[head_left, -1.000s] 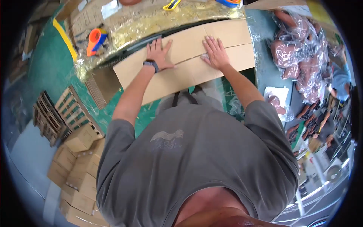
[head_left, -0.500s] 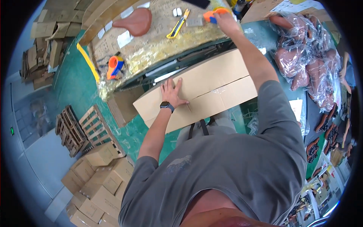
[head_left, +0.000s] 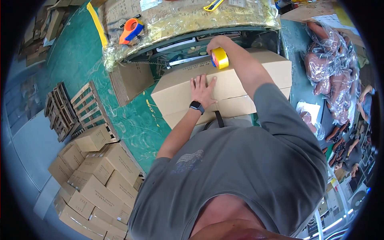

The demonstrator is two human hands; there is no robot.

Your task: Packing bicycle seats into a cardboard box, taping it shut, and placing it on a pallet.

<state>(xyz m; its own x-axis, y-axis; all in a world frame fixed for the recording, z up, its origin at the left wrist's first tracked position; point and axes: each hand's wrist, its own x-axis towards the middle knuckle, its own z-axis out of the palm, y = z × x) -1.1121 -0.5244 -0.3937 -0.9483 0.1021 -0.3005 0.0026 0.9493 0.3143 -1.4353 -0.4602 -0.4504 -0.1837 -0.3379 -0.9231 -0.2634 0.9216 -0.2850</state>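
Note:
A long closed cardboard box [head_left: 262, 68] lies crosswise in front of my body, beside the workbench. My left hand [head_left: 204, 93], with a watch at the wrist, rests on its top, fingers spread. Over the far side of the box, my right hand [head_left: 219, 42] is closed around a tape dispenser, its handle mostly hidden by the hand. The dispenser's yellow tape roll [head_left: 221, 58] hangs down toward the box top; I cannot tell if it touches. A second tape dispenser [head_left: 125, 37], orange and blue, lies on the bench's left end.
A utility knife [head_left: 214, 5] lies on the tape-covered workbench [head_left: 184, 20]. Cardboard [head_left: 130, 84] stands at the bench's left. Farther left are wooden pallets [head_left: 92, 105] and stacked cartons [head_left: 94, 192]. Plastic-wrapped brown bicycle saddles [head_left: 330, 74] lie at right, with people [head_left: 352, 156] beyond.
My right hand has brought the tape dispenser from the bench top back over the box. My left hand remains flat on the box. The view has shifted, cutting off the bench's far part.

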